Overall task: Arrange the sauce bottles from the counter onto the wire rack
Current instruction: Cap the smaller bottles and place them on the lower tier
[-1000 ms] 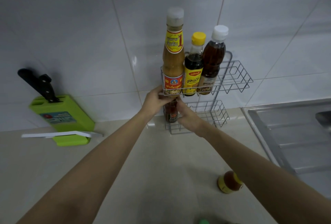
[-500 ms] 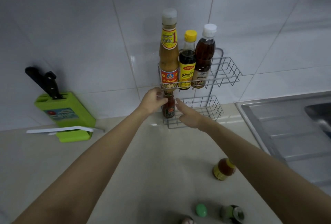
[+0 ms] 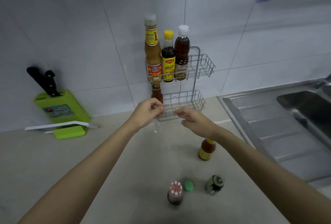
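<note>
Your left hand [image 3: 148,111] hangs just in front of the wire rack [image 3: 202,66], at the left end of its lower tier, fingers loosely curled with nothing in them. Your right hand [image 3: 195,119] is beside it, before the middle of that tier, fingers relaxed and apart, also empty. In the rack's upper tier 3 bottles stand upright, side by side at the left: the tan sauce bottle [image 3: 152,51], the yellow-capped dark bottle [image 3: 168,57] and the white-capped brown bottle [image 3: 181,51]. The small red bottle [image 3: 157,93] stands at the left end of the lower tier, its base hidden behind your left hand. On the counter [image 3: 89,170] in front of the rack stands the orange sauce bottle [image 3: 206,149]. Well further forward are the red-capped jar [image 3: 175,194], a green cap [image 3: 189,185] and a green can [image 3: 215,184].
</note>
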`<action>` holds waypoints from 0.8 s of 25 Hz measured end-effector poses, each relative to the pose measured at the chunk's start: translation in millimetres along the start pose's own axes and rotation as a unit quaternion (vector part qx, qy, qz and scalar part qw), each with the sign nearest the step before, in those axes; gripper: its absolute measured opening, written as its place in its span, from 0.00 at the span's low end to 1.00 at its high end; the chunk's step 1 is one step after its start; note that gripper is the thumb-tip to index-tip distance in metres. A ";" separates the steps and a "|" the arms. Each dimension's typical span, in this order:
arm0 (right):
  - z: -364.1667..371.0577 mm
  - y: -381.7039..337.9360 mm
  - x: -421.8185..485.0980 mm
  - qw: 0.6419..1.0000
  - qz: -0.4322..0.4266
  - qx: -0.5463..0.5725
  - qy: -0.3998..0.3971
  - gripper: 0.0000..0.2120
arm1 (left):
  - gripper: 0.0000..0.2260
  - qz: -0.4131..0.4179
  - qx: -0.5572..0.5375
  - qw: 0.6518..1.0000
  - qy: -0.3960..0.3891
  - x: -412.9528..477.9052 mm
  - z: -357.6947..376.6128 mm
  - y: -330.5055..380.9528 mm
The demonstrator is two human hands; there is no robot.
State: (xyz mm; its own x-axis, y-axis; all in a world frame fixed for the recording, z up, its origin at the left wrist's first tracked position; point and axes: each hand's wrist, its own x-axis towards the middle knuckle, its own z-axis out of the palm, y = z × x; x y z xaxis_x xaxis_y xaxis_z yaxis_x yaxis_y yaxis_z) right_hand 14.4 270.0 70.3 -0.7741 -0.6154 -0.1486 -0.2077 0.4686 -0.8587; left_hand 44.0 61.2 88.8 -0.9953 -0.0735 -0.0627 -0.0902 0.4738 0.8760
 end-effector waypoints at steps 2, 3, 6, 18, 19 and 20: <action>9.4 6.6 -27.3 1.000 -0.014 0.007 0.016 0.19 | 0.07 -0.003 -0.016 1.000 -0.011 -19.6 9.2 -3.8; 14.6 11.6 -41.9 0.999 -0.024 -0.005 0.033 0.19 | 0.07 -0.006 -0.029 0.999 -0.021 -29.0 15.1 -8.3; 28.8 24.8 -81.7 0.993 -0.043 0.001 0.112 0.18 | 0.06 -0.012 -0.026 0.999 -0.045 -53.3 33.1 -24.5; 109.1 77.9 -123.3 0.996 0.017 -0.063 -0.060 0.17 | 0.26 -0.020 -0.056 0.923 -0.379 -137.7 42.0 -56.1; 110.7 77.3 -121.0 0.994 0.007 -0.071 -0.085 0.17 | 0.24 -0.012 -0.043 0.921 -0.388 -140.0 43.2 -55.5; 112.7 77.7 -119.0 0.992 -0.003 -0.064 -0.110 0.18 | 0.22 -0.001 -0.029 0.924 -0.382 -141.7 45.6 -54.3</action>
State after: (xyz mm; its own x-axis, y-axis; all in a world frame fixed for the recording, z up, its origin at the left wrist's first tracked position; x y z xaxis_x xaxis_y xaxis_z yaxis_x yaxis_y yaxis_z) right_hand 157.7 308.2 -34.0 -0.6267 -0.7348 -0.2594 -0.2966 0.5328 -0.7926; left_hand 188.4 85.9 28.3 -0.7307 0.5774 -0.3642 -0.1117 0.4252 0.8982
